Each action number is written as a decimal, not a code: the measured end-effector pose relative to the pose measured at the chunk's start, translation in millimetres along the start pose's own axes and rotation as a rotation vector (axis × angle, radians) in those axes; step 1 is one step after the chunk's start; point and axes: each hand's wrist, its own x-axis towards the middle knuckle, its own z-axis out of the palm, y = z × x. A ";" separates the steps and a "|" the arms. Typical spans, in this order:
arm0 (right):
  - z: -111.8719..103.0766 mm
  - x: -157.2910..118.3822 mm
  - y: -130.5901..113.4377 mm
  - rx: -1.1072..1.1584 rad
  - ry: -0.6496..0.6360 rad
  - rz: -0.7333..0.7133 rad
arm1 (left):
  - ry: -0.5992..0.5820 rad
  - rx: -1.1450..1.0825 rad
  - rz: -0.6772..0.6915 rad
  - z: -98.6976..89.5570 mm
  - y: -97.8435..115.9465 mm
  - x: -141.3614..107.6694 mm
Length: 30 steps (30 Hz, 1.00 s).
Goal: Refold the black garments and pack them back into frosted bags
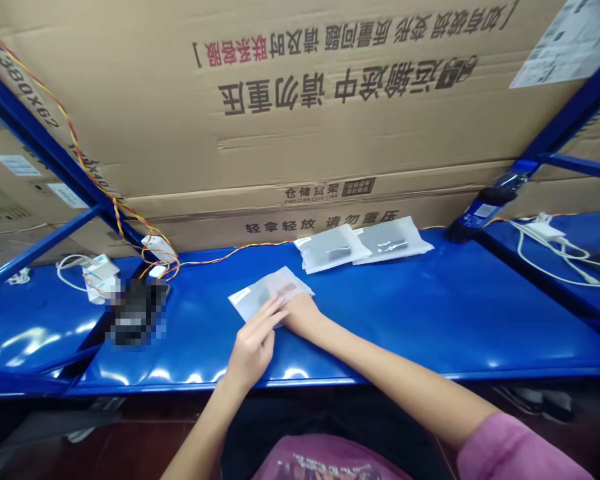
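A translucent plastic bag point(267, 293) with a white label and a dark item inside lies on the blue shelf top point(405, 320). My left hand point(253, 347) has its fingers pressed on the bag's lower edge. My right hand point(301, 317) meets the bag's near corner, its fingers hidden beneath the plastic and my left fingers. Farther back lie two similar sealed bags point(333, 248) point(393, 240), both beyond my reach point and apart from my hands.
A pixelated, blurred object point(137, 312) sits left of my hands. White adapters point(100, 275) and yellow-red wires point(205, 259) run along the back. A blue-labelled bottle point(490, 203) leans at the right upright. Cardboard boxes point(280, 120) stand behind the shelf.
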 end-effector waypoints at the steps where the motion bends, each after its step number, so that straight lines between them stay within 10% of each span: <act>1: -5.5 -2.7 -0.8 0.003 -0.010 -0.022 | -0.017 0.038 0.009 -3.1 -0.2 -2.5; 10: -71.7 -69.3 -20.2 -0.225 0.255 -0.620 | -0.029 0.312 0.252 -37.7 5.9 -41.5; 21: -82.8 -63.0 -69.4 -0.188 0.389 -0.543 | 0.123 0.295 0.230 -38.7 33.1 -30.9; 30: -90.7 -78.0 -49.8 -0.221 0.305 -0.566 | 0.070 0.299 0.197 -51.9 42.8 -29.7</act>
